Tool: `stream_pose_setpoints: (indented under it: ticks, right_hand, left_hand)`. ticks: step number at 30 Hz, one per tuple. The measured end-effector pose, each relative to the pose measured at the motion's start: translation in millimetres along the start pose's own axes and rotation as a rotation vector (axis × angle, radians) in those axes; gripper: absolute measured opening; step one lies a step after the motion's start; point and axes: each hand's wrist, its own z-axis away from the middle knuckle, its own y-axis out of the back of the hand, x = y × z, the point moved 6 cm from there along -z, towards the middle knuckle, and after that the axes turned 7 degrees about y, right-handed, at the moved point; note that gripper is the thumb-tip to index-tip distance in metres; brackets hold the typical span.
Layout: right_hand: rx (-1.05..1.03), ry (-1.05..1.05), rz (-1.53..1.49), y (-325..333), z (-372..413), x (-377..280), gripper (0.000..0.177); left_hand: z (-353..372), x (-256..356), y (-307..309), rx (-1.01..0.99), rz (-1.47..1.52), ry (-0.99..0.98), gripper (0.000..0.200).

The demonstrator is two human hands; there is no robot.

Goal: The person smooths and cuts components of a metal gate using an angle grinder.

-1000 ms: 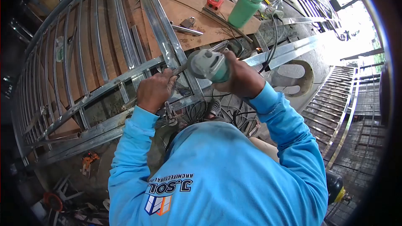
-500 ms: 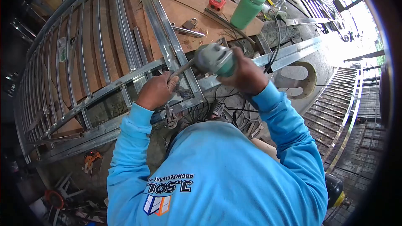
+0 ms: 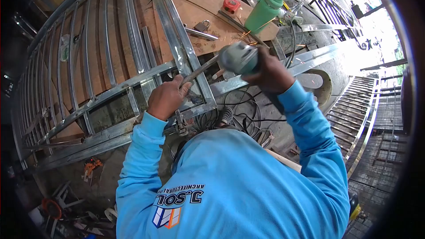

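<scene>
My right hand (image 3: 272, 74) is wrapped round an angle grinder (image 3: 239, 57) with a grey head and green body. My left hand (image 3: 167, 97) is closed on a thin metal rod (image 3: 202, 69), which slants up to the right toward the grinder head. The rod's far end meets the grinder, but the exact contact is hidden by the head. Orange sparks (image 3: 252, 40) fly off beyond the tool. Beneath my left hand lies the corner of a metal frame (image 3: 208, 102) made of square tubing.
A green bottle (image 3: 264, 14), a red tape measure (image 3: 231, 5) and a padlock (image 3: 202, 26) stand on the plywood (image 3: 195, 0). Black cables (image 3: 252, 115) loop on the floor by my foot. A barred metal panel (image 3: 352, 113) is at right.
The grinder and my right hand have shifted slightly right. My left hand has moved slightly right with the rod. Sparks now spread across the plywood beside the bottle.
</scene>
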Motion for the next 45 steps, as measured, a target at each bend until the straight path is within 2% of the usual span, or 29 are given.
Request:
stream_pose_setpoints:
  ticks: [3, 6, 10, 13, 16, 17, 19, 22, 26, 30, 33, 36, 40, 41, 43, 45]
  right_hand:
    - [-0.075, 0.064, 0.025, -32.7, 11.2, -28.6, 0.079]
    - [-0.042, 0.044, -0.001, -32.2, 14.0, -27.8, 0.078]
    - [0.137, 0.028, -0.009, -2.3, 6.8, 23.2, 0.075]
    - [0.169, -0.033, 0.085, 8.6, 7.9, 25.7, 0.075]
    - [0.132, -0.007, 0.053, -14.5, 23.7, -8.8, 0.074]
    - [0.057, -0.037, 0.003, -27.8, 28.2, -10.7, 0.073]
    - [0.114, 0.055, -0.026, -41.4, 30.5, -13.1, 0.079]
    - [0.194, -0.063, -0.025, -39.7, 29.1, 16.1, 0.088]
    - [0.173, -0.184, -0.091, -28.7, 30.1, 31.5, 0.093]
    - [0.085, -0.133, -0.045, -39.8, 33.9, 14.9, 0.092]
    - [0.147, -0.203, -0.096, -30.5, 30.0, 29.1, 0.093]
    - [0.167, -0.202, -0.028, -19.0, 24.2, 46.7, 0.092]
    - [0.053, -0.165, 0.02, -18.6, 30.7, 3.1, 0.077]
    - [-0.015, -0.164, 0.009, -28.6, 32.0, 0.1, 0.079]
    - [-0.006, -0.116, 0.004, -34.3, 33.1, -8.2, 0.08]
    - [0.037, -0.182, 0.015, -28.9, 33.9, 0.8, 0.08]
  left_hand:
    - [0.1, 5.3, 3.3, -0.06, -0.032, 0.026, 0.046]
    - [-0.6, 5.4, 5.4, -0.053, 0.0, 0.032, 0.049]
    - [-3.9, 2.3, 2.8, -0.071, 0.034, 0.009, 0.048]
    - [-1.0, 2.8, 1.5, -0.043, 0.003, 0.005, 0.044]
    - [-1.9, 2.9, 1.0, -0.072, -0.005, 0.014, 0.041]
    - [-1.7, 2.3, 0.6, -0.069, -0.011, 0.016, 0.041]
    - [-2.7, 3.6, 0.6, -0.075, -0.017, 0.022, 0.041]
    - [-1.1, 5.4, 3.7, -0.085, -0.013, 0.033, 0.041]
    - [-2.2, 5.0, 2.5, -0.076, 0.005, 0.04, 0.042]
    - [-3.3, 7.4, 3.3, -0.109, 0.05, 0.05, 0.042]
    - [-2.5, 8.9, 4.4, -0.089, 0.049, 0.049, 0.043]
    - [-0.9, 7.7, 3.4, -0.038, -0.132, 0.063, 0.042]
    - [0.6, 10.3, 5.2, 0.031, -0.173, 0.055, 0.041]
    - [0.8, 10.4, 5.0, 0.042, -0.171, 0.06, 0.04]
    - [3.2, 11.8, 4.3, 0.082, -0.157, 0.046, 0.039]
    - [5.4, 13.5, 7.3, 0.151, -0.134, 0.008, 0.038]
